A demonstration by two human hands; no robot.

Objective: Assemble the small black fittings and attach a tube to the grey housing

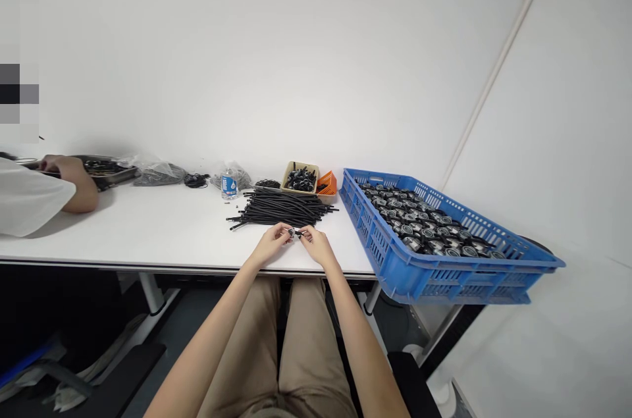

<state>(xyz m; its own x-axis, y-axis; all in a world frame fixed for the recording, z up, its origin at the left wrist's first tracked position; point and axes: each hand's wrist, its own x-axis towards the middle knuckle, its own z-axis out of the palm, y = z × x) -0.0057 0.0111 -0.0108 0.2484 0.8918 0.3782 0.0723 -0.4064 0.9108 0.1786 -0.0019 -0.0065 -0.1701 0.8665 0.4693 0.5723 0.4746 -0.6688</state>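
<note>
Small black-and-silver part [291,233], head view: held between my two hands, over the near part of the white desk [162,234]; whether it touches the surface, I cannot tell. My left hand [271,243]: fingertips pinched on the part's rounder, silvery side. My right hand [317,245]: thumb and fingers closed on its dark end. Hands near each other, the part bridging the gap. Finer detail too small to read.

Just beyond my fingers: a pile of black tubes [284,207], lying roughly crosswise, ends uneven. Behind the pile: a cream tray [285,178] of small black pieces, an orange basket [333,182] beside it, tilted. To the left, a clear bottle [229,185] with blue label, upright; farther left, a plastic bag [158,173] with dark contents.

Right side: a blue crate [395,276] holding many round black-and-silver units [429,224] in rows. Far left: a co-worker's white sleeve [34,197], forearm on the desk, near a dark tray [118,176].
</note>
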